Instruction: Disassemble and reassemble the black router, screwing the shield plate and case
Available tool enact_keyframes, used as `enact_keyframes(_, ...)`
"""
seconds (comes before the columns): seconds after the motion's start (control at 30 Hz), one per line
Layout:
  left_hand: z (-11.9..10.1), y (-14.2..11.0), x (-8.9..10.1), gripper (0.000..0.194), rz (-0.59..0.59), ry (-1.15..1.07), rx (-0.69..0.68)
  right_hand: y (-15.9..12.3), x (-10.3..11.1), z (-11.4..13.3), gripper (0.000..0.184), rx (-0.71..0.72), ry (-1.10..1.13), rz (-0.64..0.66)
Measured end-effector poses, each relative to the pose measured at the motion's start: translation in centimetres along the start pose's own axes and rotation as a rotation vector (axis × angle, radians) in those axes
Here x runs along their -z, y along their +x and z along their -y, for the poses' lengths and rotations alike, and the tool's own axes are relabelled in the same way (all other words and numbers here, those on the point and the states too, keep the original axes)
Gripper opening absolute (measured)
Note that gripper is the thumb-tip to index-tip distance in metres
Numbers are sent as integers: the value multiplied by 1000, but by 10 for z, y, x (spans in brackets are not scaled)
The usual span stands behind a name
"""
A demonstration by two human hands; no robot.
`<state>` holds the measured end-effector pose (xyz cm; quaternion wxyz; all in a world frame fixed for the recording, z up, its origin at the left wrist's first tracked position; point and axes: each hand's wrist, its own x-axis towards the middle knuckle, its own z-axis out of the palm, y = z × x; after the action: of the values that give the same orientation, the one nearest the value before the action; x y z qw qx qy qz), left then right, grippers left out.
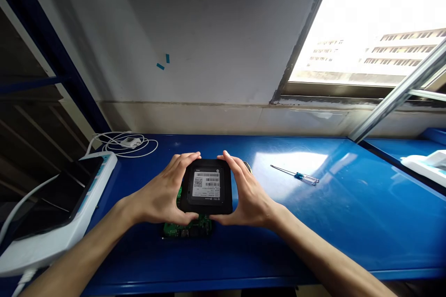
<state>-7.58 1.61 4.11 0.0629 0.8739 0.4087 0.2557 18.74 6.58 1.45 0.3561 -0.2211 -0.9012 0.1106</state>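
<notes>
Between my two hands is a black square plastic case [186, 202] with a white printed label [206, 184] facing me. My left hand [165, 190] grips its left side, fingers on the far edge and thumb at the near edge. On the opposite side my right hand [247, 192] has the same kind of hold. Below and partly behind the case a green circuit board [188, 227] lies on the blue table; the case covers much of it. Something small and round [247, 166] shows behind my right hand, mostly hidden.
A screwdriver [300, 176] with a clear and blue handle lies on the blue table [348, 222] to the right. At the left are a white power strip [52, 246], a dark phone-like slab [61, 195] on it, and a coiled white cable with charger [130, 142].
</notes>
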Motion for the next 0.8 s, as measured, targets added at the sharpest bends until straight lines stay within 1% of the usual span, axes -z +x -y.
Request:
enact_keyframes(0.17,2,-7,9,122,-52,-6,-3,7,-4,6,135,-22,-9,31)
enact_keyframes(0.27,7,-17,13,121,-43,-35,64,14,-9,14,136,-88,27,98)
enact_keyframes(0.33,8,-24,12,120,-23,-91,128,16,-11,19,136,-126,58,153)
enact_keyframes(0.43,5,-30,9,121,63,-194,242,11,-11,25,136,-194,93,230)
enact_keyframes(0.53,-4,-29,9,120,214,-243,347,5,-7,30,137,-265,108,315)
enact_keyframes(0.57,-7,-28,9,118,249,-243,353,4,-6,31,136,-278,101,348)
enact_keyframes(0.67,-13,-28,10,113,289,-218,343,3,-5,34,134,-285,68,426)
enact_keyframes(0.8,-15,-29,9,113,333,-153,339,2,-10,34,133,-263,38,441)
